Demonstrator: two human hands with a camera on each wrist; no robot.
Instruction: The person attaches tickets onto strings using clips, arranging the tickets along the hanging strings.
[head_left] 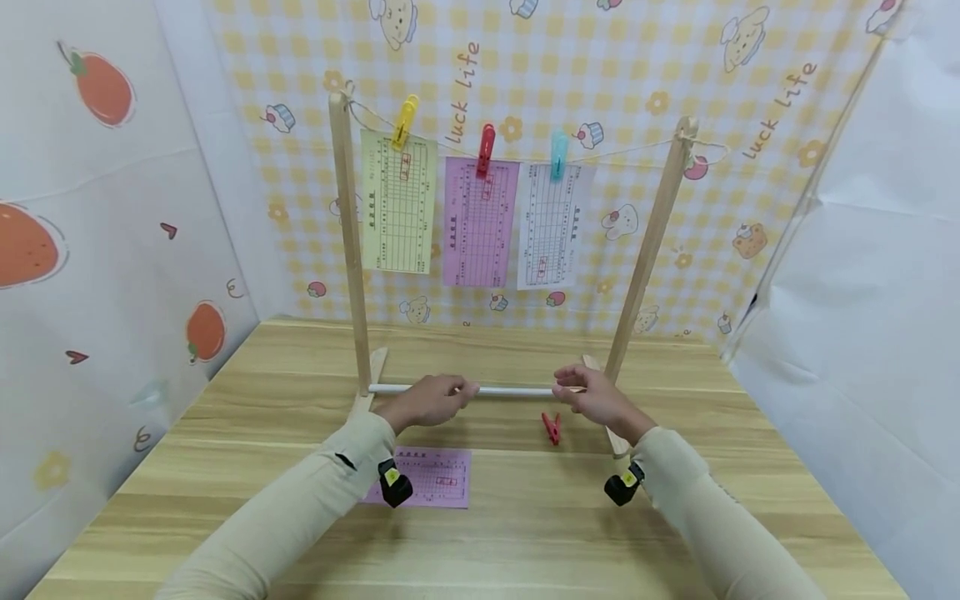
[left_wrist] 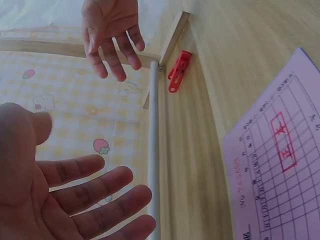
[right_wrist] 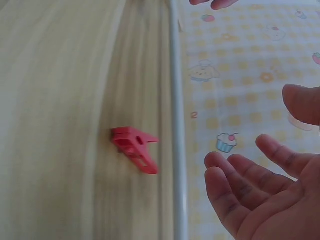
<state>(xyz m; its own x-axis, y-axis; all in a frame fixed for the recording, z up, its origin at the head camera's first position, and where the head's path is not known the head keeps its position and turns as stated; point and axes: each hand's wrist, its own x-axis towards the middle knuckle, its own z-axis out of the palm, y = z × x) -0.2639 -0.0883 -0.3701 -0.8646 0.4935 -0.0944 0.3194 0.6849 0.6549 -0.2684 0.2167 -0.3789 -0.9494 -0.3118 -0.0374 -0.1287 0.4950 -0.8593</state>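
Note:
My left hand (head_left: 433, 400) hovers by the white rod (head_left: 517, 392) at the foot of the wooden frame, its fingers relaxed and holding nothing. Facing it, my right hand (head_left: 597, 397) is near the rod's right end, also bare, with fingers loosely spread. A red clothespin (head_left: 552, 428) lies on the table just below the right hand. Partly covered by the left sleeve, a purple printed slip (head_left: 435, 479) lies flat at the front. In the left wrist view the slip (left_wrist: 280, 155) shows a red stamp box.
A string between two wooden posts (head_left: 349, 242) (head_left: 651, 250) carries a yellow slip (head_left: 397, 208), a purple slip (head_left: 480, 225) and a white slip (head_left: 551, 229). Yellow (head_left: 404, 123), red (head_left: 485, 150) and light blue (head_left: 558, 156) clothespins grip them. A checked cloth (head_left: 487, 50) hangs behind.

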